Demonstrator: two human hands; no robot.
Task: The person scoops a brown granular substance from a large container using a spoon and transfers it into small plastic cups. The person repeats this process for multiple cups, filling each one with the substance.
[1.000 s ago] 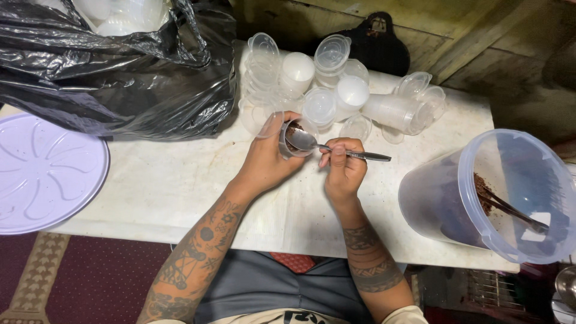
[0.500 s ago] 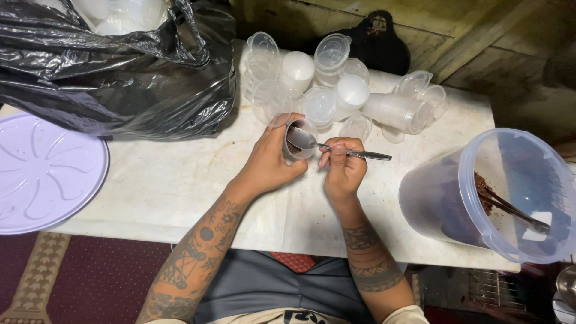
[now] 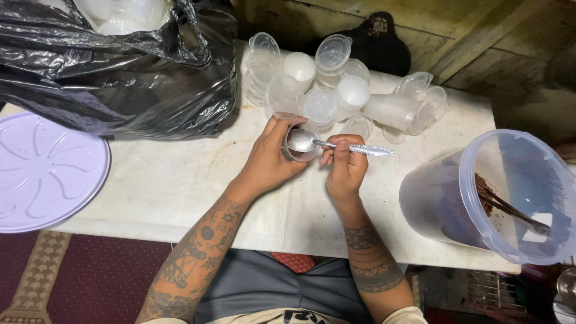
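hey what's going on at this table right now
A person seated at a white table holds a small clear plastic cup in the left hand and a metal spoon in the right hand, its bowl over the cup's mouth. Behind them lies a pile of empty clear cups and lids. A large clear tub with dark brown stuff and a utensil sits to the right, a black plastic bag and a lilac round lid to the left.

My single head camera looks steeply down from above my forearms at the white marble-like tabletop [image 3: 180, 180], close enough that my lap fills the lower edge.
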